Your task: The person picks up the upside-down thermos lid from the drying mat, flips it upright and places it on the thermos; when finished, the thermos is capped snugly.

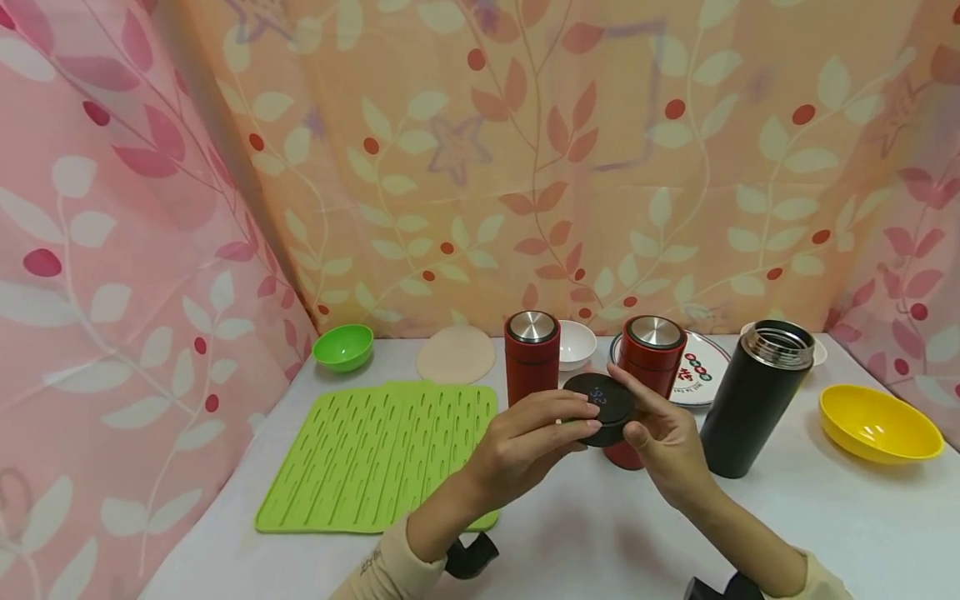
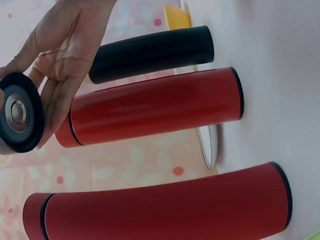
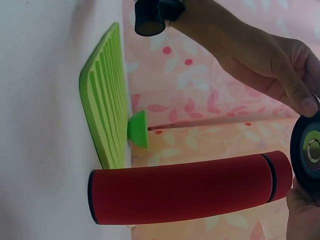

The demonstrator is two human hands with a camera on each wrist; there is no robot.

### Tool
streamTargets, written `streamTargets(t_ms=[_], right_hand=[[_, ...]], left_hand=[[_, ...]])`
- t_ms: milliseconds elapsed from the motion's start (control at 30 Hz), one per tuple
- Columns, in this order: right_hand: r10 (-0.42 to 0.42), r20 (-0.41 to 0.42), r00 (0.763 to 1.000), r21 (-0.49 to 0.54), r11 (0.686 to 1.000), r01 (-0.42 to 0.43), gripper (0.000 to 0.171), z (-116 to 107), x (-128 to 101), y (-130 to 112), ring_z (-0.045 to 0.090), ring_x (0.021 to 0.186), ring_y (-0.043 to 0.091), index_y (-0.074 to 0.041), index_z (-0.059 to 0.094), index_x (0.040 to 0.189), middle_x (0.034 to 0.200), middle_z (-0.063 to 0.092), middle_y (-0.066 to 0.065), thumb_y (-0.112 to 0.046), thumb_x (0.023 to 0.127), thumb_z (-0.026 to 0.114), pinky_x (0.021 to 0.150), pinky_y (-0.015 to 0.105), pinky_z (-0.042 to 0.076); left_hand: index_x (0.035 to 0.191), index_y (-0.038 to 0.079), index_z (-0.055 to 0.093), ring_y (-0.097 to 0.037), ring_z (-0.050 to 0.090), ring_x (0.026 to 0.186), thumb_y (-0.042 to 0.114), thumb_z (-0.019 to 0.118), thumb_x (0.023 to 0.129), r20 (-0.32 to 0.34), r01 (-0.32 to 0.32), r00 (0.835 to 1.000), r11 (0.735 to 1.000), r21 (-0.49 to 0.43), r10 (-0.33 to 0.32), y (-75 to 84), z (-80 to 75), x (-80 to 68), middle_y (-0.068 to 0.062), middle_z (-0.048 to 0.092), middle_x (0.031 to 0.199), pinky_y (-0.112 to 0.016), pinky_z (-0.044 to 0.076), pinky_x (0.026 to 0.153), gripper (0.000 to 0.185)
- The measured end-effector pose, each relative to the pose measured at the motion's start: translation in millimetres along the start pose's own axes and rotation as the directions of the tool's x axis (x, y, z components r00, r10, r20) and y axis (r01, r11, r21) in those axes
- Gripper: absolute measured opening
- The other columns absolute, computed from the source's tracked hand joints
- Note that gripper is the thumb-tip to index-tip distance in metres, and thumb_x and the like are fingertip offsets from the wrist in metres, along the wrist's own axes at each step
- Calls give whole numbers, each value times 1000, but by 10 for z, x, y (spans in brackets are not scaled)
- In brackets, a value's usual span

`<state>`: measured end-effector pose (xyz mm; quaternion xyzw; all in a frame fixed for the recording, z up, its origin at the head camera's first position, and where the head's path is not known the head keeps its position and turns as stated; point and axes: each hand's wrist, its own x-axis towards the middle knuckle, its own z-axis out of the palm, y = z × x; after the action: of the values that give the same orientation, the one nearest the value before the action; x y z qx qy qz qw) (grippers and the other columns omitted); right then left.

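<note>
Both hands hold a black round lid (image 1: 603, 402) with a small lit display on top, just above the table in front of the flasks. My left hand (image 1: 577, 417) pinches its left rim and my right hand (image 1: 633, 417) grips its right rim. The lid's steel-centred underside (image 2: 20, 112) shows in the left wrist view and its edge (image 3: 307, 150) in the right wrist view. Behind the lid stand two capped red flasks (image 1: 532, 358) (image 1: 651, 350). A black flask (image 1: 753, 400) stands uncapped to the right, its steel mouth showing.
A green ridged mat (image 1: 382, 454) lies at the left, with a green bowl (image 1: 343, 346) and a beige round pad (image 1: 456, 354) behind it. A white bowl (image 1: 576, 342) and a printed plate (image 1: 705, 367) sit at the back. A yellow bowl (image 1: 877, 421) is far right.
</note>
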<state>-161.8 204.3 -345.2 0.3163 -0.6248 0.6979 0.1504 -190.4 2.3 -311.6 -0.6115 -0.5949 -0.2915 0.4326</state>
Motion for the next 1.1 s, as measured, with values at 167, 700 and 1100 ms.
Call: streamTargets(t_ms=[167,700,1100], right_hand=[[-24,-34,999,-8,1000,23,56,24,-15,-9,56,114,10,3,37,137,131,54,-2,-23,91,54,89,20,48],[-173,-48,984,8,985,173,58,81,-29,-2,50,123,17,14,34,133,135,51,10,-4,85,59,96,23,42],[-276,-65,959,-50,961,273,65,2,-40,-40,48,125,21,19,32,132,138,45,17,-5,80,64,96,24,42]], left_hand=[[100,0,68,-24,58,108,7,76,71,-45,72,996,995,-62,-75,-14,11,-19,-12,63,106,-27,47,95,30],[125,-6,50,-23,53,120,5,82,63,2,438,887,839,-322,-462,33,112,-32,-19,56,125,-32,44,99,70],[125,-8,50,-24,51,122,3,83,61,-11,414,894,836,-360,-447,43,236,53,-21,56,125,-32,44,98,73]])
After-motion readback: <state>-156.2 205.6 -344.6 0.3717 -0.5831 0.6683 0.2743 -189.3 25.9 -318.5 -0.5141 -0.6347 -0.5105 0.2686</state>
